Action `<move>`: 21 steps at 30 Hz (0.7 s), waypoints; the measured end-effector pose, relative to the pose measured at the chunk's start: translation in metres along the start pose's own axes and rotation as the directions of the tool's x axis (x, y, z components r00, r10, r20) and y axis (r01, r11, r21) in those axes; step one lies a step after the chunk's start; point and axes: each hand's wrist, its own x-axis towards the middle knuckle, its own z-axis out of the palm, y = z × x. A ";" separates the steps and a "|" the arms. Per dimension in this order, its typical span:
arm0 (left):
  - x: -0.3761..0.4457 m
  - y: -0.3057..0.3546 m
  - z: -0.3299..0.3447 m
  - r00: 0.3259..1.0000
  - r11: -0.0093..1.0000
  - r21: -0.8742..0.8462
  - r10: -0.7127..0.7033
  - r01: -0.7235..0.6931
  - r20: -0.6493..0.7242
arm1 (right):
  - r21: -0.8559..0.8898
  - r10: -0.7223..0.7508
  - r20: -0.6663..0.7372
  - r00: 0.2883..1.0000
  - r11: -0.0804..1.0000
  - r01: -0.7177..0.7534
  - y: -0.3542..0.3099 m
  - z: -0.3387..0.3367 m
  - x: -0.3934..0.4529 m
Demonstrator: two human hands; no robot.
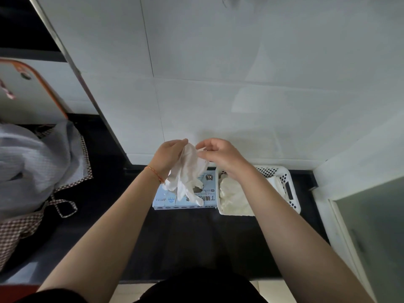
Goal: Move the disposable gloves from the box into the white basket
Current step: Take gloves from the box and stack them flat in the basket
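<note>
A light blue glove box (172, 201) marked XL lies on the dark counter by the wall. Right of it stands the white perforated basket (291, 194) with a pile of white gloves (232, 199) inside. Above the box hang white disposable gloves (189, 171), their fingers dangling down. My left hand (169, 156) holds them at the top left, and my right hand (218, 155) pinches their upper edge from the right. My right forearm crosses over the basket's near left part.
A grey cloth with a checked border (41, 169) lies heaped on the left of the counter. A white tiled wall (240, 84) rises behind the box. A white ledge and a frosted panel (369, 226) close the right side. The dark counter (185, 241) stretches toward me.
</note>
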 end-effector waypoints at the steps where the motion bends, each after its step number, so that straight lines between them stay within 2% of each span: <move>1: 0.000 -0.001 0.000 1.000 1.000 -0.008 -0.004 0.004 0.002 | -0.003 0.024 0.012 1.000 1.000 -0.024 0.001 -0.002 0.000; 6: -0.003 0.000 0.006 0.990 0.997 -0.074 0.017 -0.007 0.138 | -0.013 0.044 -0.079 0.996 0.999 -0.046 0.000 -0.019 -0.007; 11: -0.007 -0.001 0.015 0.956 0.985 0.084 0.121 -0.149 0.268 | -0.120 -0.009 -0.154 0.988 0.993 -0.010 -0.016 -0.032 -0.015; 13: -0.009 -0.002 0.021 0.956 0.961 0.165 0.180 -0.222 0.233 | -0.181 -0.034 -0.153 0.988 0.983 0.006 -0.020 -0.036 -0.019; 16: -0.011 0.001 0.028 0.950 0.938 0.197 0.251 -0.287 0.186 | -0.238 -0.101 -0.167 0.981 0.969 0.060 -0.023 -0.041 -0.022; 19: -0.012 0.004 0.036 0.956 0.920 0.275 0.242 -0.280 0.166 | -0.243 -0.152 -0.221 0.963 0.965 0.097 -0.022 -0.047 -0.024; 21: -0.016 0.008 0.040 0.966 0.936 0.252 0.215 -0.247 0.145 | -0.260 -0.170 -0.257 0.951 0.960 0.101 -0.021 -0.051 -0.025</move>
